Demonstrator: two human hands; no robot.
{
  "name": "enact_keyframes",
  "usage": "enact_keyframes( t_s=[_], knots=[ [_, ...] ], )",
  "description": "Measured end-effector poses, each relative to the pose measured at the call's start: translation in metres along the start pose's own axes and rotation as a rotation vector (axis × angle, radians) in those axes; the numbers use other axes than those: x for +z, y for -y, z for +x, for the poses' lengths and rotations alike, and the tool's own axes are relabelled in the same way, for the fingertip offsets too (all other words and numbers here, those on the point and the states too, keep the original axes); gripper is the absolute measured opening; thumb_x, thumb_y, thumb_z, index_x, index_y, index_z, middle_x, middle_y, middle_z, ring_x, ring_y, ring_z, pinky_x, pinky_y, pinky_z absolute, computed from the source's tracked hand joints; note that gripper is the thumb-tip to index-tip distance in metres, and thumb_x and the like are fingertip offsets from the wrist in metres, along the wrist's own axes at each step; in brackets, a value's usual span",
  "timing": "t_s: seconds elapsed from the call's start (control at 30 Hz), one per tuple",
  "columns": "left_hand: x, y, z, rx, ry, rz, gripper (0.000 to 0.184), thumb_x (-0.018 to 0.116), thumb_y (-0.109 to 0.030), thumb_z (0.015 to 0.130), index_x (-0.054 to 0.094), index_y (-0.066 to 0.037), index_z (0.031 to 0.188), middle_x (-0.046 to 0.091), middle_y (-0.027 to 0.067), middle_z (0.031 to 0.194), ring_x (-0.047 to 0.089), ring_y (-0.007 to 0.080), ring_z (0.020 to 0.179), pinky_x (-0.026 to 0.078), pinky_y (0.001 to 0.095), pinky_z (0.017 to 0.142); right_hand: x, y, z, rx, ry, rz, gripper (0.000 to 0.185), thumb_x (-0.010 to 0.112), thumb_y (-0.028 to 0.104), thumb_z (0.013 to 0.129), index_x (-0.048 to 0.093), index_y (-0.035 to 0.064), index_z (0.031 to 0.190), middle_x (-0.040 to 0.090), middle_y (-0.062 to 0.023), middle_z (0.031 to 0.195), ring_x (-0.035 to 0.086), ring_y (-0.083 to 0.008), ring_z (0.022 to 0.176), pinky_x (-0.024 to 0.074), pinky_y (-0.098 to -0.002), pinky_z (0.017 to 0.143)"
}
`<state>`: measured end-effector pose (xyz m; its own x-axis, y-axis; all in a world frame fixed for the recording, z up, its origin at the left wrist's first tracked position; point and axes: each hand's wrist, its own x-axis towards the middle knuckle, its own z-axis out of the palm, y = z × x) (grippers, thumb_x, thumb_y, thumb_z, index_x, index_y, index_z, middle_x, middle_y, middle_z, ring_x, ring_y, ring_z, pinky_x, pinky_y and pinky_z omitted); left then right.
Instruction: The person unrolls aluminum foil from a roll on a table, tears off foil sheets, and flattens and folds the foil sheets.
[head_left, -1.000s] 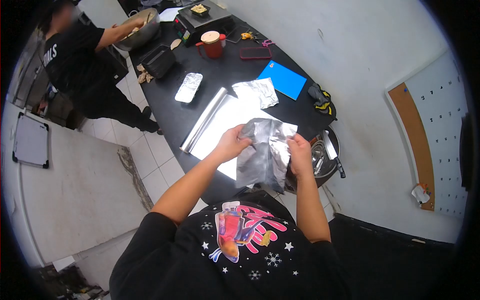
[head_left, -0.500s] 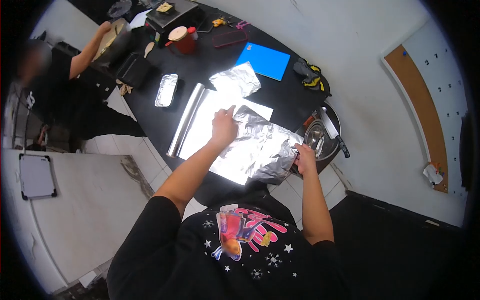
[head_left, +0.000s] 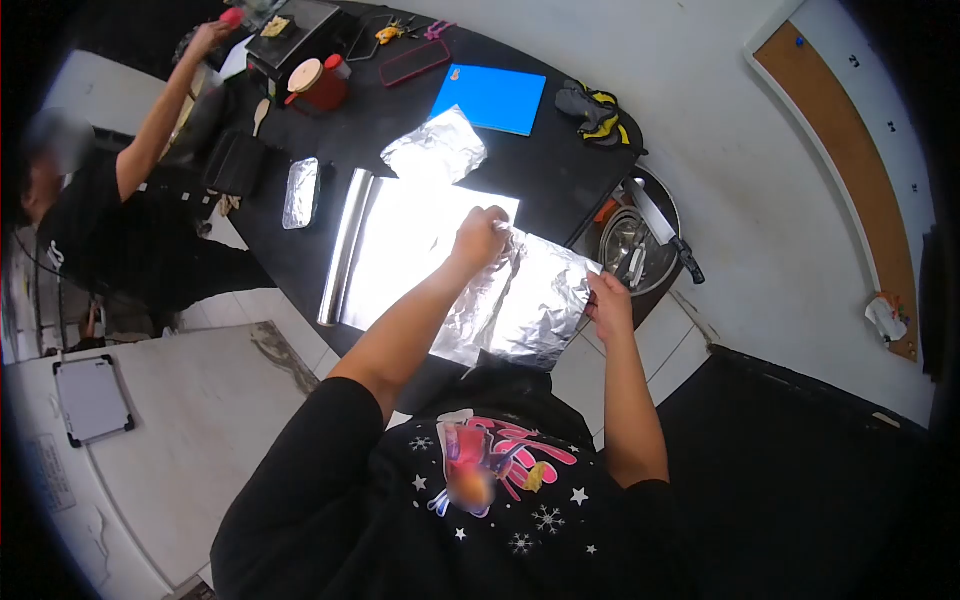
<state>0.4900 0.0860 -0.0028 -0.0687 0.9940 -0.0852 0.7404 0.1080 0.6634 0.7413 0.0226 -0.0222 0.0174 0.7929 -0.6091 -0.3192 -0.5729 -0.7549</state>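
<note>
A crumpled foil sheet (head_left: 545,300) hangs between my hands at the table's near edge. My left hand (head_left: 482,238) is closed on its upper left part, over the unrolled foil. At the sheet's right edge, my right hand (head_left: 608,302) pinches it between thumb and fingers. The foil roll (head_left: 346,248) lies to the left, with a bright flat length (head_left: 395,235) drawn out from it. Another loose foil piece (head_left: 436,147) rests beyond that length. A foil-covered tray (head_left: 301,194) sits left of the roll.
Farther back are a blue folder (head_left: 490,98), a red jug (head_left: 318,85), a scale (head_left: 293,38) and gloves (head_left: 592,112). A knife (head_left: 655,212) lies across a metal bowl (head_left: 672,190) at the right. A co-worker (head_left: 110,200) reaches over the table at the left.
The foil between my hands has been opened out from a smaller folded piece. My left hand has shifted right since half a second ago. The co-worker's hand now holds something red.
</note>
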Motion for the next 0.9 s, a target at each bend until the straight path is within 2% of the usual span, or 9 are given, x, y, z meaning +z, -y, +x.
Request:
enact_keyframes(
  t_s=[0.23,0.33,0.53,0.7,0.8,0.9],
  knots=[
    [0.004,0.0,0.002,-0.017,-0.001,-0.018,0.027,0.073,-0.023,0.073,0.063,-0.009,0.093,0.057,0.0161,0.086,0.062,0.0293,0.076,0.05,0.0399,0.071,-0.016,-0.008,-0.004,0.035,-0.043,0.079,0.016,0.064,0.016,0.086,0.058,0.0106,0.072,0.053,0.0048,0.066,0.05,-0.005,0.057,0.0441,-0.0229,0.05],
    [0.004,-0.007,0.003,-0.086,0.049,0.038,0.033,0.075,-0.027,0.07,0.058,-0.013,0.095,0.054,0.0159,0.094,0.06,0.0318,0.086,0.049,0.0409,0.076,-0.026,-0.015,-0.004,0.053,-0.027,0.052,0.016,0.064,0.017,0.086,0.057,0.0106,0.073,0.054,0.0041,0.067,0.052,-0.0064,0.057,0.0452,-0.0234,0.05],
    [0.004,-0.015,0.003,-0.12,0.074,0.129,0.043,0.077,-0.033,0.068,0.055,-0.013,0.099,0.052,0.016,0.099,0.058,0.0328,0.088,0.048,0.0413,0.077,-0.029,-0.024,-0.011,0.089,0.005,0.065,0.014,0.063,0.019,0.087,0.057,0.0114,0.077,0.056,0.0031,0.069,0.055,-0.0085,0.057,0.0464,-0.0244,0.05],
    [0.003,-0.025,0.003,-0.149,0.087,0.175,0.048,0.078,-0.036,0.066,0.054,-0.013,0.1,0.052,0.0167,0.1,0.058,0.0335,0.089,0.049,0.0414,0.077,-0.014,-0.001,-0.01,0.099,-0.005,0.058,0.012,0.063,0.02,0.087,0.058,0.0106,0.082,0.058,0.0026,0.071,0.056,-0.0087,0.058,0.0478,-0.0256,0.051],
    [0.005,-0.025,0.005,-0.158,0.089,0.21,0.052,0.078,-0.041,0.065,0.055,-0.012,0.101,0.053,0.0177,0.1,0.06,0.0334,0.09,0.05,0.0412,0.078,-0.015,-0.001,-0.003,0.084,0.012,-0.002,0.011,0.06,0.024,0.09,0.06,0.0122,0.089,0.06,0.003,0.076,0.059,-0.0085,0.064,0.0493,-0.0255,0.055],
    [0.005,-0.027,0.008,-0.18,0.106,0.236,0.055,0.077,-0.044,0.064,0.056,-0.011,0.102,0.053,0.0185,0.101,0.061,0.0334,0.09,0.05,0.041,0.079,-0.023,-0.014,0.011,0.006,0.008,-0.082,0.012,0.061,0.023,0.089,0.061,0.0116,0.088,0.059,0.0038,0.075,0.059,-0.0078,0.064,0.05,-0.0251,0.055]
  ],
)
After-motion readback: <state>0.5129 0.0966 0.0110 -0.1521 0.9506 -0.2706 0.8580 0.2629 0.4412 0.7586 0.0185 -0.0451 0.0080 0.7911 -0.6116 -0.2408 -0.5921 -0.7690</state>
